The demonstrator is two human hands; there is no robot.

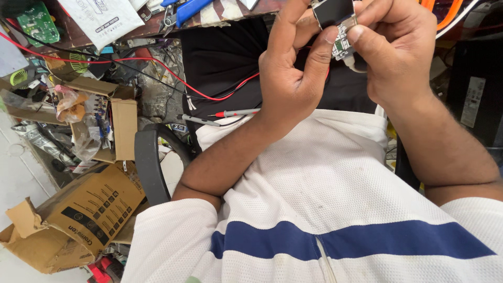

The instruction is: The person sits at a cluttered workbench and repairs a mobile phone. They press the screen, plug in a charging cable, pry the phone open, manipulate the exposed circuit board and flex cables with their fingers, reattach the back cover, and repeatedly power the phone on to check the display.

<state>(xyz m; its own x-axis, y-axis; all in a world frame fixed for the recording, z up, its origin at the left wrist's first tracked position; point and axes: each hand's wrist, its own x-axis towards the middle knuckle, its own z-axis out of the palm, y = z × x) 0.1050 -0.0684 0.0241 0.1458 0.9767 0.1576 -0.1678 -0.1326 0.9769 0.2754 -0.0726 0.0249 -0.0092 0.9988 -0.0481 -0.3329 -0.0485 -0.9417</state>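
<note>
Head view: I am logging both hands raised above the white shirt with the blue stripe (335, 209), meeting at the top edge of the frame. The left hand (291, 78) is curling its fingers (320, 50) around a small electronic module (335, 18), a dark screen on a bare circuit board, with the thumb tip pressing against the board's lower end. The right hand (398, 52) is closing on the same module from the other side, its thumb tip touching the board just beside the left thumb. Both sets of fingers are drawn together on the module, none splayed. A pale cable end is showing under the right thumb; I cannot tell where it attaches. Left of the shirt, two multimeter probes (220, 118) are lying on dark cloth, red wire (157, 65) looping past them, and torn cardboard boxes (73, 220) are sitting further left.
</note>
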